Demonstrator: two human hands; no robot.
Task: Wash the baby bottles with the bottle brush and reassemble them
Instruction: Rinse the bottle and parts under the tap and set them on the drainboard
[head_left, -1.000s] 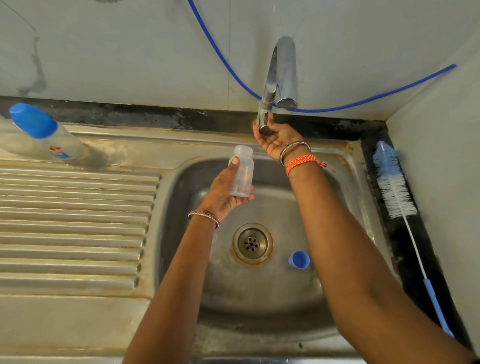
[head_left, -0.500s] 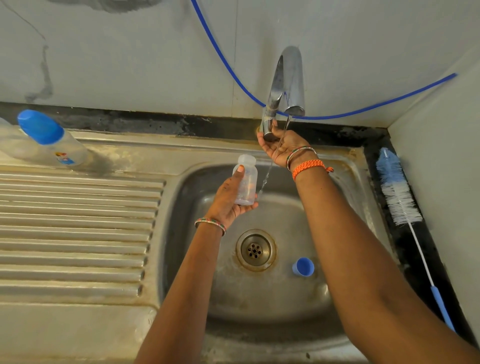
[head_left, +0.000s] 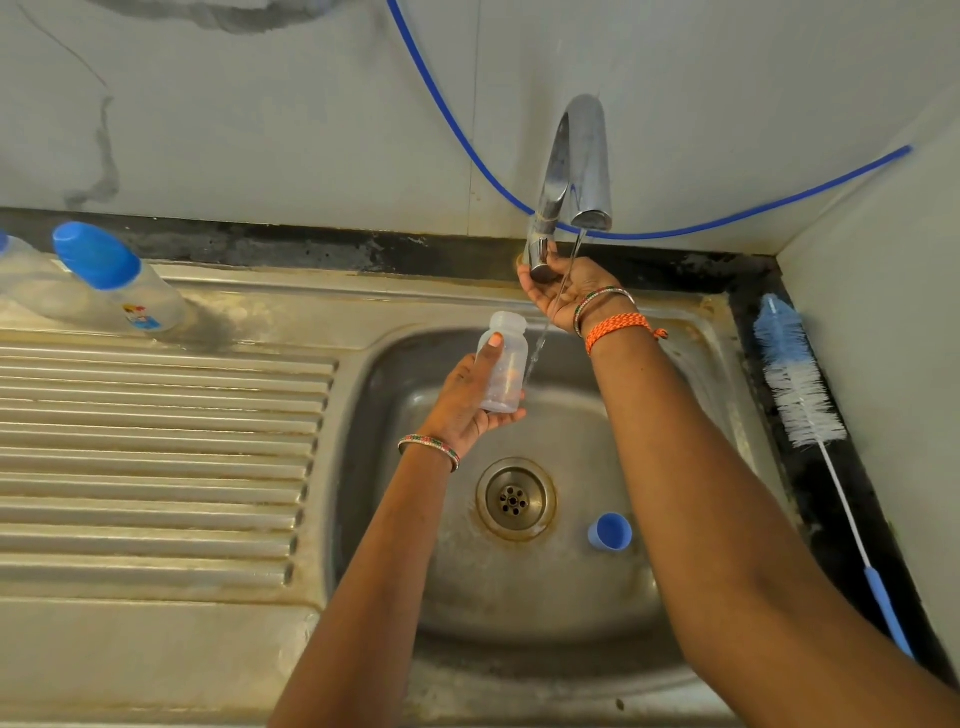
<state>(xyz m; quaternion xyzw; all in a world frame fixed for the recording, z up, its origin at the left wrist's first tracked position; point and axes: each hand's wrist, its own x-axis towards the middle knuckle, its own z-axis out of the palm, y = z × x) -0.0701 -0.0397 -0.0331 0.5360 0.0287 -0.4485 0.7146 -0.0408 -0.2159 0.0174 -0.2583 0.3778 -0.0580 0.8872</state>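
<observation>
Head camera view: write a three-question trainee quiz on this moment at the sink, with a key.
1. True or false: water is running from the tap.
2. Which hand holds the open bottle? A) left B) right
3. Fill in: the bottle brush lies on the dark ledge to the ____ of the sink.

Key
1. True; a thin stream falls beside the bottle, not into it.
2. A; the left hand grips it, while the right hand is at the tap lever.
3. Right; the blue cap lies inside the basin.
</observation>
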